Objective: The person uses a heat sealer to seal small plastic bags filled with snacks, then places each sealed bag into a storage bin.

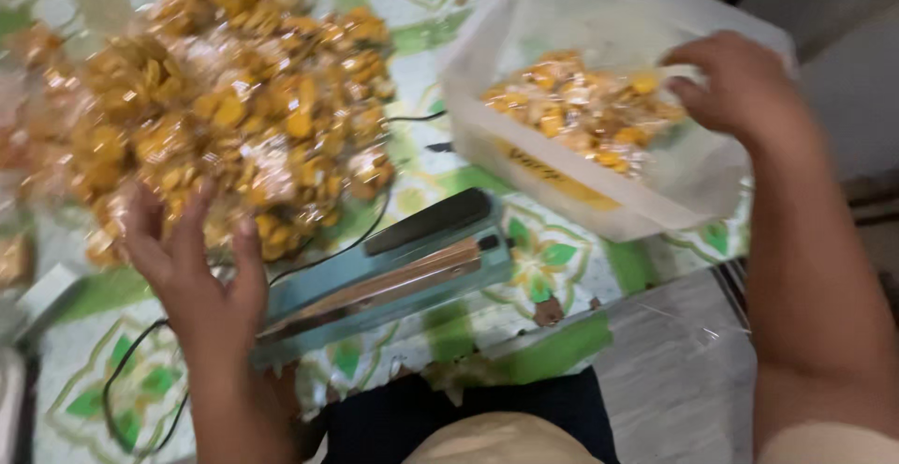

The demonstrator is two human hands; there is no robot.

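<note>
A big heap of small clear bags filled with yellow snack pieces point(234, 108) covers the left of a green-and-white patterned mat. My left hand point(192, 267) reaches up to the heap's near edge, fingers spread, touching the bags without holding one. My right hand point(740, 85) is at the right rim of a white plastic bin lined with a clear bag point(571, 192), fingers pinched on the clear liner. More packed yellow snacks point(585, 113) lie inside the bin. The picture is blurred.
A teal bar-shaped heat sealer with a black handle point(403, 272) lies between my hands, its black cord point(140, 361) looping across the mat to the left. Clear plastic sheet point(684, 370) lies near my right forearm. My dark-clothed lap point(468, 417) is at the bottom.
</note>
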